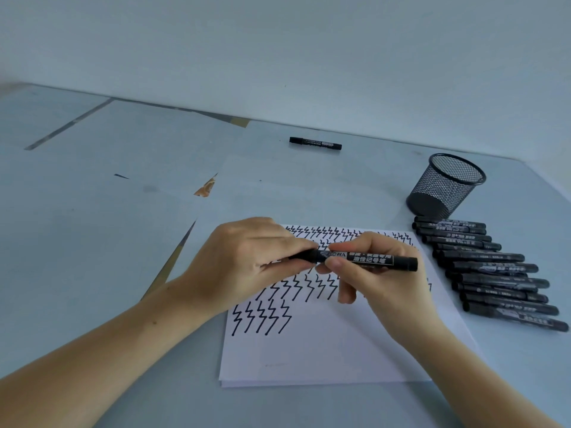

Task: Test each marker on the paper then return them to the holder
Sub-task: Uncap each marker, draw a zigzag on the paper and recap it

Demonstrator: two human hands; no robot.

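Both hands hold one black marker (375,260) level above the white paper (333,350). My left hand (247,261) grips its left end, where the cap sits. My right hand (374,273) pinches the barrel, whose right end sticks out past the fingers. Rows of black zigzag test marks cover the upper half of the sheet. A black mesh holder (445,186) stands to the right beyond the paper; I see no marker in it. Several black markers (491,273) lie in a row on the table right of the paper.
One more black marker (315,143) lies alone at the back of the table, near the wall. The table (92,211) is covered in pale sheets with small tears showing brown wood.
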